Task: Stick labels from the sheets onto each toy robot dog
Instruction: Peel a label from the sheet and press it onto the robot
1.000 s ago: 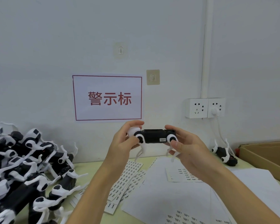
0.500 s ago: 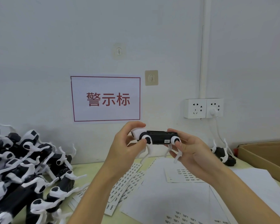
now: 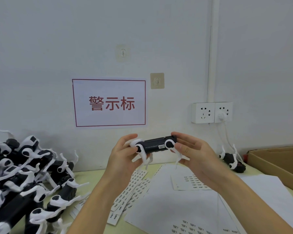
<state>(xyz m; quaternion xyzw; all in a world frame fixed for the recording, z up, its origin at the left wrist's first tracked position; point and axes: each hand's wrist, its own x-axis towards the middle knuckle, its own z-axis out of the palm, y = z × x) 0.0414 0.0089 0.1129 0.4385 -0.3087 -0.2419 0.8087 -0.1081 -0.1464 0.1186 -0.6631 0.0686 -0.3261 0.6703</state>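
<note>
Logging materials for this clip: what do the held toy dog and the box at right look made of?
Toy dog: likely hard plastic, a matte black body with smooth white legs that look moulded. Box: brown cardboard, with a dull surface and a folded flap.

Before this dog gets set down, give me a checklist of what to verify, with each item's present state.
1. Toy robot dog held securely: ok, left hand and right hand each grip an end.
2. Label present on the dog's side: ok, small white sticker visible.
3. Label print and straightness: cannot tell, too small.
4. Label sheets within reach on the table: ok.
5. Pile of dogs apart from the single dog by the cardboard box: ok.
</note>
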